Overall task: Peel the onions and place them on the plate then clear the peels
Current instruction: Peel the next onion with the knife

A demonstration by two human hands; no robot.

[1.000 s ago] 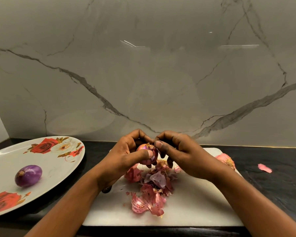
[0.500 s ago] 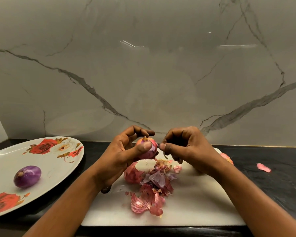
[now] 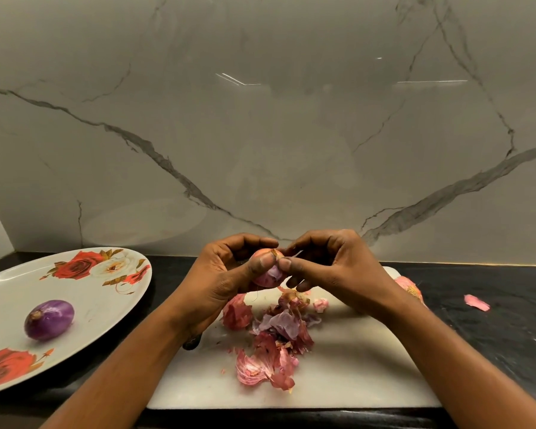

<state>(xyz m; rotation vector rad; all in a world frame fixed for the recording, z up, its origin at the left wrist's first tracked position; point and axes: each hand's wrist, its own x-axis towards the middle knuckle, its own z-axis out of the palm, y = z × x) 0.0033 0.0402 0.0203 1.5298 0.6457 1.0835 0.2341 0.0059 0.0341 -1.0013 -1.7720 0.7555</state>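
My left hand [image 3: 226, 277] grips a small pink onion [image 3: 268, 275] above the white cutting board [image 3: 353, 376], thumb across its front. My right hand [image 3: 331, 267] pinches a thin strip of skin at the onion's top, thumb and forefinger together. Under both hands lies a heap of pink and purple peels [image 3: 276, 335]. One peeled purple onion [image 3: 49, 319] rests on the white rose-patterned plate [image 3: 106, 305] at the left. Another unpeeled onion [image 3: 410, 287] shows partly behind my right wrist.
A loose peel [image 3: 477, 302] lies on the black counter [image 3: 492, 320] to the right. A marble wall [image 3: 260, 134] rises right behind the board. A small dark object [image 3: 192, 343] peeks out under my left wrist; I cannot tell what it is.
Both hands have lifted the onion slightly and come back together at its top. The right hand's pinch has returned to the onion after pulling away a little.
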